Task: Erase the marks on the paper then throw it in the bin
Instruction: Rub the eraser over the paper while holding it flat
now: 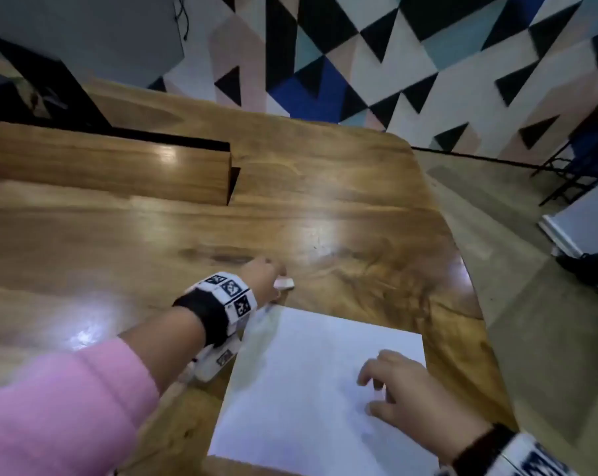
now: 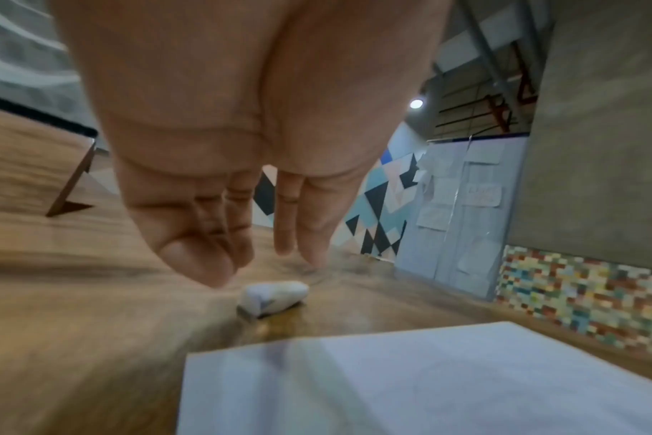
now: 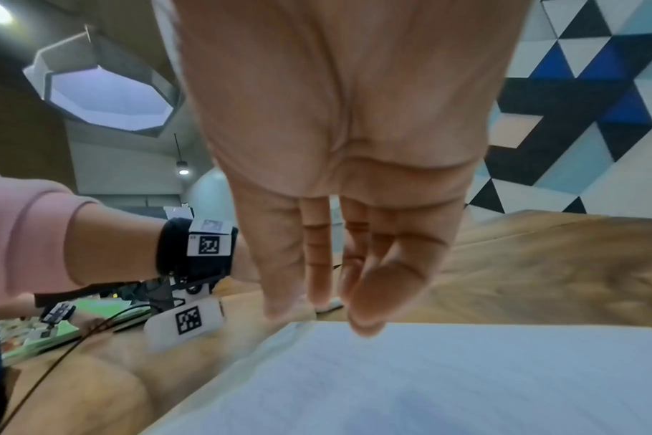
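Observation:
A white sheet of paper [image 1: 311, 389] lies on the wooden table [image 1: 153, 242] near its front right corner; any marks on it are too faint to tell. A small white eraser [image 1: 284, 282] lies on the table just beyond the paper's far left corner. My left hand [image 1: 270, 274] hovers over the eraser [image 2: 274, 295], fingers hanging relaxed and apart from it. My right hand [image 1: 376, 389] rests its loosely bent fingertips on the paper [image 3: 428, 382] at its right side. No bin is in view.
A raised wooden ledge [image 1: 119, 166] runs along the back left of the table. The table's rounded right edge [image 1: 462, 269] drops to the floor, where a dark shoe [image 1: 589, 269] and a white board [image 1: 579, 228] show. A cable [image 3: 56, 353] and green items lie far left.

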